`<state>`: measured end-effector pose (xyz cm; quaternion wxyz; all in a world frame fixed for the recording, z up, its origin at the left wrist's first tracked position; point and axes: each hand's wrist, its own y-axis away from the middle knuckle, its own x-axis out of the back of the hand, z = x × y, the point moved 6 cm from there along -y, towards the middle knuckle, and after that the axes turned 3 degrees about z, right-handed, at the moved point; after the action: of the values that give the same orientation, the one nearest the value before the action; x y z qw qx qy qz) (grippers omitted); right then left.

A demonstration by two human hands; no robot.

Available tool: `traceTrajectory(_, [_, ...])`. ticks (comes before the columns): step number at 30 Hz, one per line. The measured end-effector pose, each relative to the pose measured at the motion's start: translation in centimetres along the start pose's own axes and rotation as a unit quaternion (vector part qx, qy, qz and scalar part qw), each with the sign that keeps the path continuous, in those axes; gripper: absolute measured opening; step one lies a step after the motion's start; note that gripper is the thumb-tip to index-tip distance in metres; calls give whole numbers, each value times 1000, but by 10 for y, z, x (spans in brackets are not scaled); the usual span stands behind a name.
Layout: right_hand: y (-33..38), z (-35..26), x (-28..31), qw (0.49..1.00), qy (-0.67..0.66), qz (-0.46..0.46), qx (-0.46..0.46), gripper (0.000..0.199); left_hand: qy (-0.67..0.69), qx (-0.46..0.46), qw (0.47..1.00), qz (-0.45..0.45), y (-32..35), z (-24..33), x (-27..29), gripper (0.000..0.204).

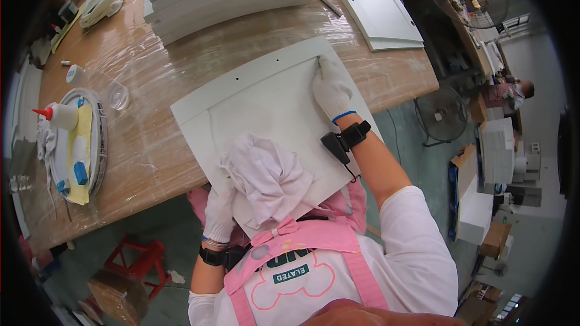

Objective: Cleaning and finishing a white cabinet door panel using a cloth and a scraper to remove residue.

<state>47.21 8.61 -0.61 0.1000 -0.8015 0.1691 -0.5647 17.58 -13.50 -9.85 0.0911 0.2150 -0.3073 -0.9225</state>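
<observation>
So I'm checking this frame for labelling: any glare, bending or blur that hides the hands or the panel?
Head view: fisheye bends the plastic-covered wooden table's edge and darkens the rim; glare streaks the plastic wrap, not the flat white cabinet panel. The right hand at the panel's far corner and the left hand by the crumpled white cloth are sharp and evenly lit.

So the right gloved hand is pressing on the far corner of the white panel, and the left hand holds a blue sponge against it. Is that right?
Not quite. The head view shows the left hand holding a crumpled white cloth, not a blue sponge. The right hand does press on the white panel at its far corner.
</observation>
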Motion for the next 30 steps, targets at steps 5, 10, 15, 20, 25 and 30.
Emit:
traceTrajectory(5, [18, -28, -5, 998, 0, -64, -22, 34, 33, -23, 999, -23, -3, 0, -3, 50])
traceTrajectory(10, [40, -55, -18, 995, 3, -101, 15, 36, 42, -11, 999, -30, -6, -1, -3, 50])
traceTrajectory(15, [52, -68, -18, 989, -45, -54, 133, 42, 49, -21, 998, -32, -3, 2, -3, 51])
traceTrajectory(20, [30, -30, -21, 984, -66, -111, -125, 37, 43, -14, 998, -38, -10, -8, -1, 53])
traceTrajectory(25, [42, -75, -15, 992, 44, -116, -33, 35, 2, -1, 1000, -15, -7, 2, -3, 52])
traceTrajectory(30, [62, -97, -23, 992, -11, -111, 59, 36, -3, -23, 999, -28, -4, 6, -5, 51])
